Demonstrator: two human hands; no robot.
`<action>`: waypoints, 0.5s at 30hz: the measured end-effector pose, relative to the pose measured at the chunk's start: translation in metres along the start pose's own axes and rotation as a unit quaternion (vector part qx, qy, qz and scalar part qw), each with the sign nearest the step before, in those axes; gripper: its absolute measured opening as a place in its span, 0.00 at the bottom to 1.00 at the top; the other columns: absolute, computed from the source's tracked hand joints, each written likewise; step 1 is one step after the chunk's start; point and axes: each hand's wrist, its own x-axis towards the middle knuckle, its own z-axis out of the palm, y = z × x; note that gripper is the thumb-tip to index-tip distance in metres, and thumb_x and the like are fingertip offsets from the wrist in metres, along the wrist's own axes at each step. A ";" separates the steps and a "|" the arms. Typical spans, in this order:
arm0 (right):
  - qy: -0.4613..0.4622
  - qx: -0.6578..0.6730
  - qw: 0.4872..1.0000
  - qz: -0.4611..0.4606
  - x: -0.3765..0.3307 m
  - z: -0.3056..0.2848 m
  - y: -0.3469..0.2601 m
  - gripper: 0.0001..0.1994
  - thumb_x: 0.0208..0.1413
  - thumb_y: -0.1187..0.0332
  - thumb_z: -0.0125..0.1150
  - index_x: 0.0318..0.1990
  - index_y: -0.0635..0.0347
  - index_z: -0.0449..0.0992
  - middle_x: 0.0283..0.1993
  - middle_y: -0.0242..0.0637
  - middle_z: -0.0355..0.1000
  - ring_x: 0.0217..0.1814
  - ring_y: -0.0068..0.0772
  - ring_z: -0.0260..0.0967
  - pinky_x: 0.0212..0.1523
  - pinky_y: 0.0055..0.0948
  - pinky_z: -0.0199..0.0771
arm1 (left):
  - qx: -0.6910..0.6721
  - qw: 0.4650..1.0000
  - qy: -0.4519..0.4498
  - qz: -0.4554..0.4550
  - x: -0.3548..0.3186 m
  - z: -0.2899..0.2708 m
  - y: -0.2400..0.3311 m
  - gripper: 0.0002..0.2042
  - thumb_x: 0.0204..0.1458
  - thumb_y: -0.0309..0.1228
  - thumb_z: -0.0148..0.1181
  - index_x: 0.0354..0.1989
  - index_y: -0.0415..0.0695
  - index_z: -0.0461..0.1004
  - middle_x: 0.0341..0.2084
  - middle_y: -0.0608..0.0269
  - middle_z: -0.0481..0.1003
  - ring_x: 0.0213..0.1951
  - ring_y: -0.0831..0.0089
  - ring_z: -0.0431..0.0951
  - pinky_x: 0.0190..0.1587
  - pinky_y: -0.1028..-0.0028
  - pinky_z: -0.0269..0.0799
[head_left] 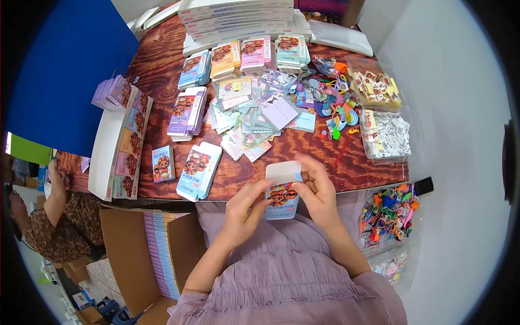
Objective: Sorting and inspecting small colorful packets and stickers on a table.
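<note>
A small light-blue carton (281, 213) with red cartoon figures is held at the table's front edge, its white top flap raised. My left hand (245, 208) pinches the carton's left side between thumb and fingers. On the right side, my right hand (318, 196) has its thumb on the front near the flap, its fingers closed behind. A filled-out light-blue box (163, 164) stands to the left on the table. Beside it lies a stack of flat light-blue cartons (199, 172) with their flaps out.
Purple carton stacks (187, 115) and a pile of patterned cards (253, 116) lie mid-table. Colourful trinkets (330, 95) sit near clear bins (385, 132) at right. A display tray (103, 157) stands left; a cardboard box (125, 244) is below. Another person (59, 219) works far left.
</note>
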 end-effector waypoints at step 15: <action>-0.017 0.020 0.992 0.124 0.010 -0.012 0.001 0.05 0.57 0.79 0.63 0.39 0.68 0.74 0.40 0.35 0.78 0.42 0.20 0.74 0.43 0.22 0.76 | -0.122 0.985 -0.059 -0.103 -0.004 0.001 -0.004 0.32 0.55 0.16 0.61 0.68 0.44 0.56 0.43 0.54 0.77 0.43 0.68 0.79 0.45 0.69 0.76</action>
